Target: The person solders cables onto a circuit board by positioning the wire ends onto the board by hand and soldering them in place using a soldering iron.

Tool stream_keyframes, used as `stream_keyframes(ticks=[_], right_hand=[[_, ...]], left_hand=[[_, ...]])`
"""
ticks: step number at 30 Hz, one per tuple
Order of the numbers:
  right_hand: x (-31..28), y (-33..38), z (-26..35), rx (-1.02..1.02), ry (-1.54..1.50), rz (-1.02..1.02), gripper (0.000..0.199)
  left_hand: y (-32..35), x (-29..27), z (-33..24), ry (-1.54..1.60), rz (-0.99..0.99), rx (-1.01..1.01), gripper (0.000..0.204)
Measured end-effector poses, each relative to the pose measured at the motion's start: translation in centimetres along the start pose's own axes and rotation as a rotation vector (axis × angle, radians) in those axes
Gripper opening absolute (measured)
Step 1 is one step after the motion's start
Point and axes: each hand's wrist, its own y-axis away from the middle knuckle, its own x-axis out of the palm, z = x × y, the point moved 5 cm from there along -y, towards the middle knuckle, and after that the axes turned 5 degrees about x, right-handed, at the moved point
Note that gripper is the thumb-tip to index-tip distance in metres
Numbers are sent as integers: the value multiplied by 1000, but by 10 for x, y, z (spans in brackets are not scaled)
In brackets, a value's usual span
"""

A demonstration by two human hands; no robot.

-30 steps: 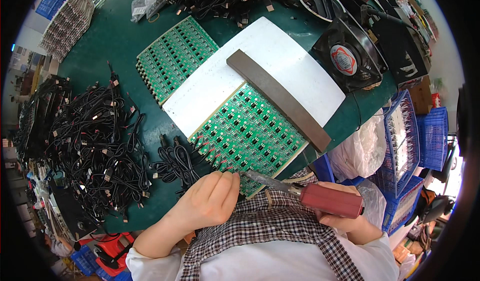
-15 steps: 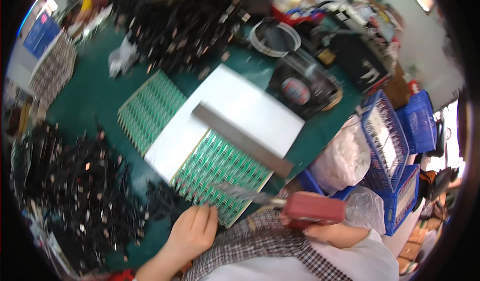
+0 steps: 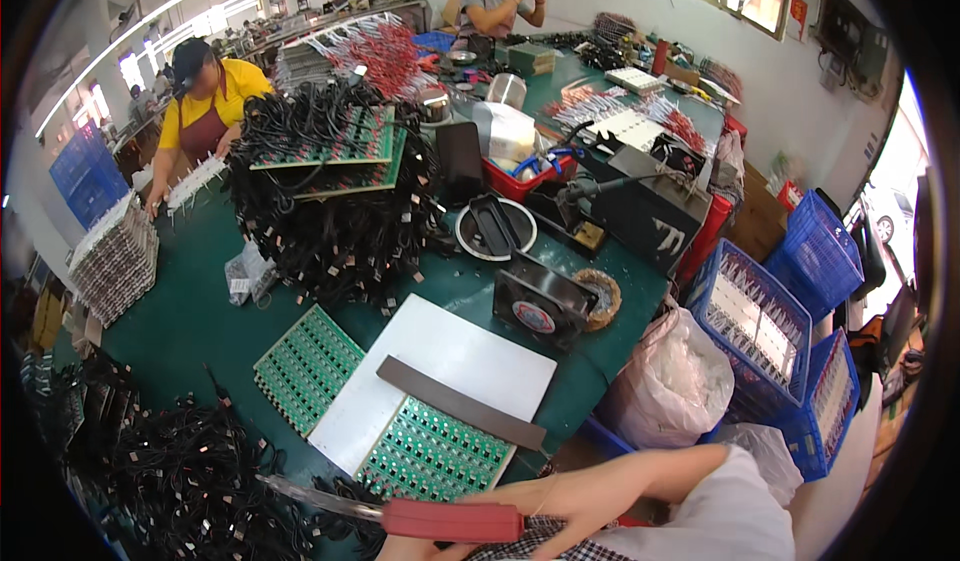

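I am seeing the right hand point(image 3: 590, 496) closing around the red handle of a soldering iron point(image 3: 450, 519), its metal tip pointing left over the black cables point(image 3: 180, 481) at the lower edge. The left hand is not showing in the picture. Just above the iron, a green circuit board panel point(image 3: 430, 456) is lying on the green worktop point(image 3: 180, 311), partly under a white sheet point(image 3: 440, 361) with a dark bar point(image 3: 460, 403) across it. A small black fan point(image 3: 540, 306) is standing beyond.
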Motion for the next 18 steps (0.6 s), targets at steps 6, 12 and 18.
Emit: stream_keyframes(ticks=[6, 12, 18], right_hand=[[-164, 3, 7, 95, -27, -234, 40], [-323, -42, -122, 557, 781, -946, 43], [-332, -89, -169, 691, 965, -856, 52]], left_hand=[[1, -12, -6, -255, 65, -6, 21], [-3, -12, 4, -274, 127, -85, 22], [-1, -17, 4, -139, 8, 43, 23]])
